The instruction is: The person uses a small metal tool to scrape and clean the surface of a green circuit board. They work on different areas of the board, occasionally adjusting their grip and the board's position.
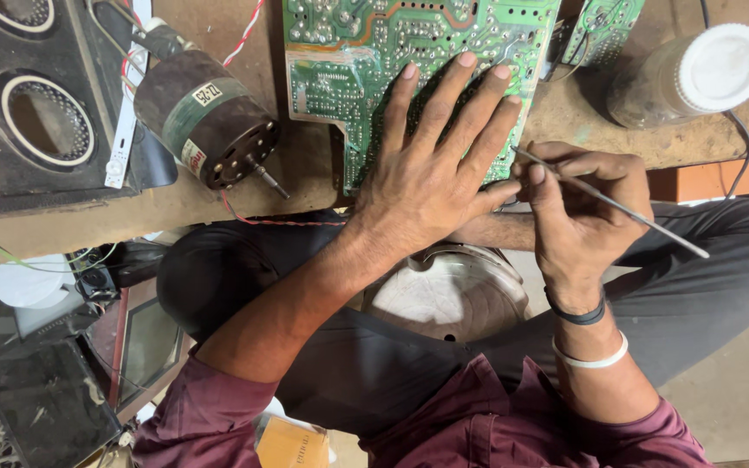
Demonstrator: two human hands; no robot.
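Head view, starting at the far left: a black speaker box with two round, pale-ringed grilles (pixel 36 113) runs off the left and top edges, so only part of its face shows. Just to its right a dark cylindrical electric motor with a green band and a bare steel shaft (pixel 205 121) lies on the worn brown wooden bench (pixel 305 169), the shaft pointing right and toward the near edge; a red-and-white twisted wire (pixel 249 30) leaves the frame above it.

In the middle, a green printed circuit board turned solder side up (pixel 348 52) lies flat on the bench. Its far part is cut off by the top of the frame, and its near right portion is hidden under the left hand (pixel 431 165). That hand is open, fingers spread and pressed flat on the board, pointing away from the person.

Just to the right, at the bench's near edge, the right hand (pixel 578 208) is closed around a thin grey metal rod-like tool (pixel 613 204), pinched between thumb and fingers. The tool's long axis runs from far left to near right; its far-left tip sits by the board's right edge, close to the left hand's little finger, and its other end sticks out free past the hand. What kind of tool it is cannot be made out.

At the far right a clear plastic jar with a white lid (pixel 695 74) lies on its side, lid toward the camera.
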